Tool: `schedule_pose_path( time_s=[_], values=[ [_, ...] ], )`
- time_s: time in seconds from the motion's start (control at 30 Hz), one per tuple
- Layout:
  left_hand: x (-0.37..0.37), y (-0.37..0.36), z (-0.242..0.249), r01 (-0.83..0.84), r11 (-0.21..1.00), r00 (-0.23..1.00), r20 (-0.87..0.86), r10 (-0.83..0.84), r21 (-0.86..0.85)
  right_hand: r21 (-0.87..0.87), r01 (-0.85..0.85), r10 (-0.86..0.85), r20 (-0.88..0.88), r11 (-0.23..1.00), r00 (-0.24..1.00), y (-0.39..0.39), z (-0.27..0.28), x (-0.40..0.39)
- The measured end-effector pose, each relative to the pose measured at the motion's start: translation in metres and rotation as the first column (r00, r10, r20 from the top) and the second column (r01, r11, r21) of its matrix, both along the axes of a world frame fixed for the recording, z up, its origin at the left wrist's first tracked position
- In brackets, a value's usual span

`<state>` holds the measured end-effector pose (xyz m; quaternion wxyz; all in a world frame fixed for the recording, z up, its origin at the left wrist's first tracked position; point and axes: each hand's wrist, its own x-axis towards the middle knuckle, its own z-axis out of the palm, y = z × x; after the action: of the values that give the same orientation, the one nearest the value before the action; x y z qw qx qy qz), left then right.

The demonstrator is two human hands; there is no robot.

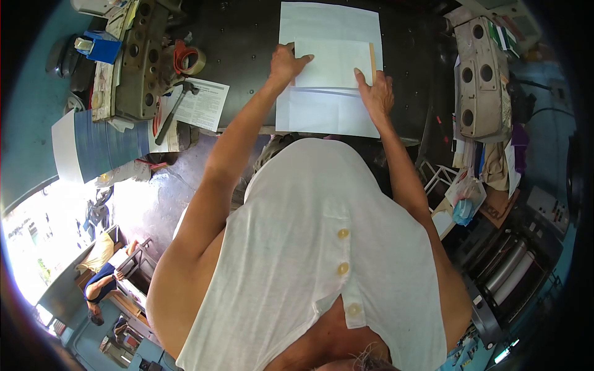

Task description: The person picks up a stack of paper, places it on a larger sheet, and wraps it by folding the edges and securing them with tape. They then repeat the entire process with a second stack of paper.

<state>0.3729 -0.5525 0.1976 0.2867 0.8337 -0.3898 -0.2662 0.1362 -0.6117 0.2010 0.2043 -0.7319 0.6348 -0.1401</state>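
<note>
Reaching forward, left hand (286, 63) and right hand (375, 94) press flat, grip released, on paper (331, 65).

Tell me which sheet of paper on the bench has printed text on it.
The printed sheet left of the hands, under the hammer. The white sheets the hands press look blank.

A small sheet (334, 63) lies on larger paper (328, 111); hammer (175, 108) and tape (189, 59) lie left.

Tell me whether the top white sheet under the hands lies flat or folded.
Flat: the top sheet lies spread on the larger sheet, both hands pressing its side edges.
</note>
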Motion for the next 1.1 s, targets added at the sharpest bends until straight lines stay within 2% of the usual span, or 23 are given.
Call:
schedule_pose_path(
  time_s=[0.07, 0.17, 0.27, 0.37, 0.47, 0.5, 0.53, 0.57, 0.6, 0.67, 0.7, 0.73, 0.8, 0.87, 0.9, 0.93, 1.0, 1.03, 1.07, 1.1],
  values=[
    [0.008, 0.002, 0.014, -0.025, 1.0, 0.97, -0.242, 0.021, -0.012, -0.196, -0.019, 0.015, -0.026, 0.98, 1.0, 0.006, 0.004, 0.001],
    [0.013, 0.002, 0.003, 0.006, 1.0, 0.962, -0.272, -0.005, 0.003, -0.189, -0.087, 0.064, -0.123, 0.978, 0.99, 0.006, 0.012, 0.003],
    [0.006, 0.004, -0.003, -0.049, 0.997, 0.968, -0.25, 0.034, -0.054, -0.25, -0.097, 0.073, -0.103, 0.963, 0.992, 0.005, 0.011, 0.004],
    [0.005, 0.002, -0.021, -0.08, 0.994, 0.993, -0.09, 0.073, -0.073, -0.086, 0.022, -0.025, -0.034, 0.996, 0.999, 0.003, 0.027, 0.01],
    [0.011, -0.001, -0.032, -0.049, 0.996, 0.994, -0.097, 0.042, -0.071, 0.105, 0.079, -0.1, 0.211, 0.991, 0.972, -0.012, 0.025, 0.005],
    [0.011, 0.0, -0.03, -0.046, 0.997, 0.992, -0.119, 0.037, -0.069, 0.182, 0.033, -0.114, 0.458, 0.983, 0.882, -0.018, 0.025, 0.004],
    [0.011, 0.0, -0.027, -0.043, 0.997, 0.989, -0.142, 0.033, -0.067, 0.245, -0.032, -0.145, 0.669, 0.969, 0.729, -0.024, 0.026, 0.002],
    [0.011, 0.001, -0.024, -0.039, 0.997, 0.986, -0.165, 0.028, -0.065, 0.288, -0.111, -0.19, 0.829, 0.951, 0.526, -0.028, 0.024, 0.002],
    [0.01, 0.003, -0.023, -0.089, 0.991, 0.981, -0.179, 0.069, -0.104, 0.264, -0.091, -0.195, 0.867, 0.96, 0.458, -0.031, 0.045, 0.004],
    [0.007, 0.008, -0.022, -0.187, 0.967, 0.966, -0.21, 0.149, -0.175, 0.115, -0.018, -0.088, 0.845, 0.993, 0.527, -0.035, 0.098, 0.005],
    [0.008, 0.01, -0.019, -0.213, 0.967, 0.948, -0.27, 0.17, -0.142, 0.032, -0.013, -0.02, 0.828, 0.999, 0.56, -0.034, 0.122, 0.004],
    [0.009, 0.012, -0.016, -0.237, 0.965, 0.925, -0.328, 0.191, -0.108, -0.115, -0.013, 0.097, 0.772, 0.993, 0.628, -0.035, 0.139, 0.004],
    [0.01, 0.016, -0.014, -0.284, 0.958, 0.842, -0.489, 0.229, -0.039, -0.277, 0.022, 0.138, 0.546, 0.961, 0.826, -0.021, 0.172, 0.012],
    [0.007, 0.019, -0.015, -0.319, 0.947, 0.691, -0.675, 0.26, 0.037, -0.46, 0.006, 0.185, 0.369, 0.888, 0.911, -0.005, 0.175, 0.025],
    [0.008, 0.018, -0.025, -0.295, 0.955, 0.659, -0.714, 0.237, 0.044, -0.561, -0.029, 0.24, 0.306, 0.828, 0.921, -0.005, 0.16, 0.031],
    [0.01, 0.018, -0.037, -0.269, 0.962, 0.625, -0.751, 0.214, 0.05, -0.64, -0.108, 0.253, 0.139, 0.761, 0.957, 0.0, 0.153, 0.04],
    [0.01, 0.016, -0.042, -0.256, 0.966, 0.558, -0.809, 0.187, 0.047, -0.48, -0.198, 0.231, 0.009, 0.855, 0.973, 0.015, 0.122, 0.064],
    [0.006, 0.018, -0.027, -0.267, 0.963, 0.526, -0.831, 0.184, 0.044, -0.532, -0.232, 0.287, 0.022, 0.814, 0.958, 0.019, 0.094, 0.078],
    [0.003, 0.022, -0.015, -0.276, 0.96, 0.492, -0.852, 0.18, 0.044, -0.388, -0.283, 0.314, 0.017, 0.877, 0.949, 0.03, 0.076, 0.092],
    [0.001, 0.025, -0.007, -0.287, 0.956, 0.463, -0.866, 0.189, 0.055, -0.239, -0.392, 0.411, 0.034, 0.889, 0.911, 0.035, 0.052, 0.1]
  ],
)
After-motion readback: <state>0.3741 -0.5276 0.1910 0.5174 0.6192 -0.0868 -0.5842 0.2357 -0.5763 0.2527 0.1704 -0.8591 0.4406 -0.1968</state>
